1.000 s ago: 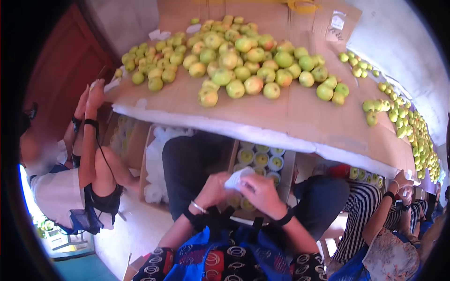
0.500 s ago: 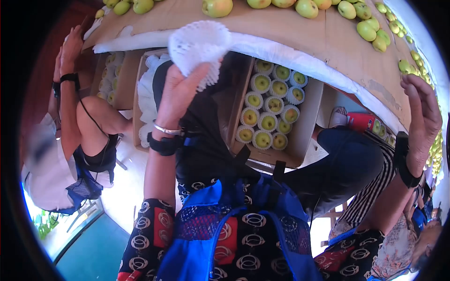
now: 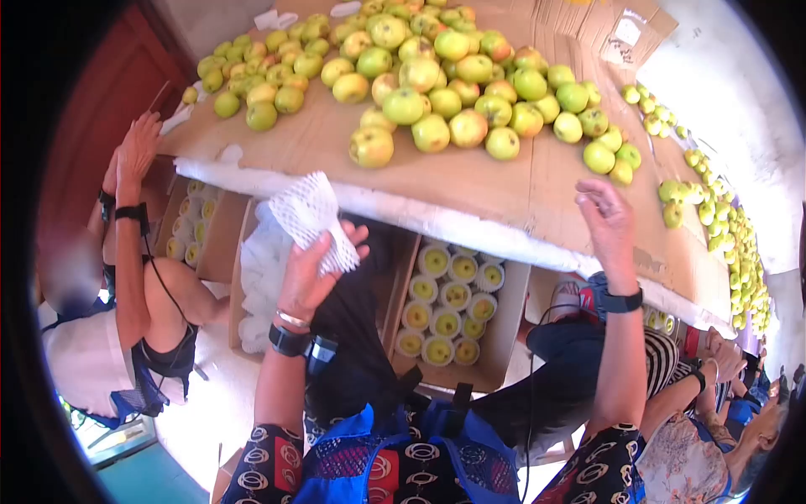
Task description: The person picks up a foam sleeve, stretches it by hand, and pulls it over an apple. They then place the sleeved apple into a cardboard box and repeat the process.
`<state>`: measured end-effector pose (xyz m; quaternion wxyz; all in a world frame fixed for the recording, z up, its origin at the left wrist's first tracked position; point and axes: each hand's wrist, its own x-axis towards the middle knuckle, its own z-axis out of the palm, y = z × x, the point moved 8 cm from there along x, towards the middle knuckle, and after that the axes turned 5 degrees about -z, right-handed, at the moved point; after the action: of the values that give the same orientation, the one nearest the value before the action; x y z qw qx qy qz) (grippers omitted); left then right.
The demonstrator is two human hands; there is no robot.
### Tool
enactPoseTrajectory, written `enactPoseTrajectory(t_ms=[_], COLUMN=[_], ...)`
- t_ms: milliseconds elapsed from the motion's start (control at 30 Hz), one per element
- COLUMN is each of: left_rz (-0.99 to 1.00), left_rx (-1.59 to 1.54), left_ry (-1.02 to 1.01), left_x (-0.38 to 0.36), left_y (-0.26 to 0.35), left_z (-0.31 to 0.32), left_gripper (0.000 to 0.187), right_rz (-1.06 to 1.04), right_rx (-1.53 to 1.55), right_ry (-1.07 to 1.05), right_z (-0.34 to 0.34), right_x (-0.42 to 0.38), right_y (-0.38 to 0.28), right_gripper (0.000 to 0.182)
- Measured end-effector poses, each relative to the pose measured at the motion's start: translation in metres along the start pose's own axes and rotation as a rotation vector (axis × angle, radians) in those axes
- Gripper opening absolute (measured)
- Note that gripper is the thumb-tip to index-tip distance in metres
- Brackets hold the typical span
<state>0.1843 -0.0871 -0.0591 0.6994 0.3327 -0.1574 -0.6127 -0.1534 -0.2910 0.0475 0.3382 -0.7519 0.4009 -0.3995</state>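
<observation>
A white foam net sleeve (image 3: 312,217) is in my left hand (image 3: 309,273), pinched between thumb and fingers, its wide end pointing up and to the left. This hand is above my lap, just in front of the table edge. My right hand (image 3: 606,220) is raised over the front of the cardboard-covered table, its fingers loosely bent with nothing visible in them. Nearest to it are green-yellow apples (image 3: 599,157) at the right end of a large loose pile (image 3: 445,84).
Below the table edge, a cardboard box (image 3: 495,370) holds apples in foam sleeves. Left of it, another box (image 3: 238,294) contains white foam sleeves (image 3: 267,277). A person (image 3: 138,302) sits at my left, and a person (image 3: 684,437) at my right. More apples (image 3: 739,244) line the right side.
The view has tilted up, showing more of the apple pile. My right hand has come in from the far right toward the apples. The foam sleeve stays in my left hand.
</observation>
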Motion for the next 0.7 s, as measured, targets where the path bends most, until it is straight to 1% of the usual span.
enactPoseTrajectory(t_ms=[33,67,100,167,200,233,267,300,367,400,500,567,633,700], left_rz=[0.012,-0.041,-0.095,-0.156,-0.169,-0.163,-0.197,-0.230,-0.234,-0.242,-0.245,-0.248,-0.263,-0.280], left_rx=[0.001,0.008,0.018,0.063,0.052,0.049,0.046,0.046,0.063,0.038,0.018,0.017,0.022,0.035], left_ry=[-0.014,-0.066,-0.117,-0.155,-0.165,-0.171,-0.180,-0.186,-0.156,-0.174,-0.196,-0.201,-0.204,-0.206], left_x=[0.001,0.001,0.001,0.003,0.003,0.003,0.004,0.004,0.004,0.006,0.008,0.008,0.006,0.003], left_y=[-0.001,-0.009,-0.016,-0.026,-0.029,-0.030,-0.033,-0.035,-0.032,-0.034,-0.030,-0.028,-0.029,-0.027], left_z=[0.005,0.012,0.019,0.029,0.035,0.038,0.040,0.041,0.041,0.042,0.040,0.040,0.041,0.043], left_gripper=[0.034,0.039,0.044,0.047,0.046,0.046,0.045,0.044,0.042,0.042,0.041,0.041,0.041,0.041], right_rz=[-0.006,-0.010,-0.023,-0.056,-0.064,-0.062,-0.062,-0.072,0.099,0.191,0.164,0.195,0.244,0.262], right_rx=[-0.044,-0.089,-0.093,-0.157,-0.162,-0.253,-0.340,-0.336,-0.462,-0.426,-0.400,-0.378,-0.209,-0.167], right_ry=[-0.004,-0.011,-0.004,-0.002,0.005,0.013,0.019,0.019,0.080,0.096,0.153,0.180,0.200,0.212], right_z=[0.008,0.017,0.026,0.043,0.048,0.053,0.058,0.065,0.066,0.068,0.082,0.083,0.080,0.072], right_x=[0.010,0.020,0.030,0.054,0.067,0.082,0.097,0.109,0.127,0.131,0.137,0.137,0.133,0.125], right_y=[0.002,0.006,0.009,0.020,0.029,0.038,0.047,0.050,0.071,0.078,0.084,0.086,0.086,0.067], right_gripper=[0.025,0.031,0.031,0.043,0.043,0.047,0.051,0.051,0.060,0.063,0.065,0.067,0.069,0.072])
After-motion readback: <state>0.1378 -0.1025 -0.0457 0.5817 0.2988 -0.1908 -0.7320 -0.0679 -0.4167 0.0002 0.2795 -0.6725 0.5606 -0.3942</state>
